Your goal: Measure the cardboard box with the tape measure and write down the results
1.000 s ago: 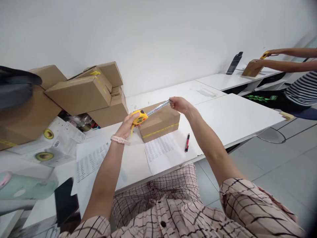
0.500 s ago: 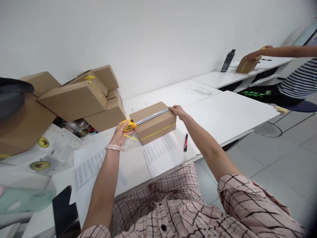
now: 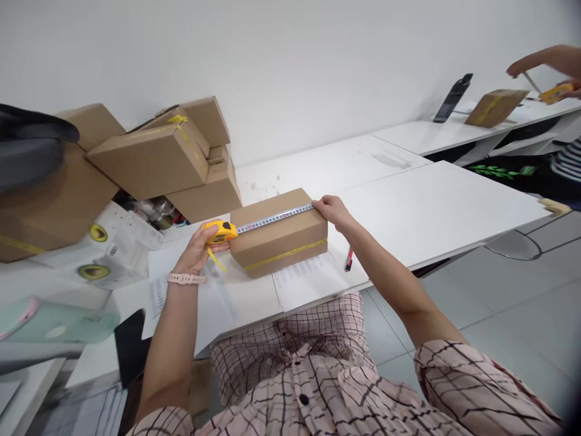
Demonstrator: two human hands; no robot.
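My left hand (image 3: 193,251) is closed around the yellow case of a tape measure (image 3: 221,232), at the left end of a cardboard box (image 3: 276,245). Its yellow strap dangles below the case. The extended blade (image 3: 267,224) lies across the box's top face. At the box's right edge, the fingers of my right hand (image 3: 334,211) pinch the blade's end. A strip of yellow tape runs along the box's near side. Under the box, printed sheets (image 3: 313,287) are partly covered. A red and black pen (image 3: 349,259) lies right of them.
Cardboard boxes (image 3: 149,160) are stacked at the left, beside white avocado-printed packages (image 3: 106,248) and a green bottle (image 3: 59,321). Far right, a co-worker's hands (image 3: 563,60) hold another yellow tape measure (image 3: 556,94) near a box (image 3: 494,109) and a dark bottle (image 3: 454,98).
My view has shifted. My left hand and the tape case have moved left with the box, which has turned slightly. The co-worker's hands have come off their box, with a blade drawn out.
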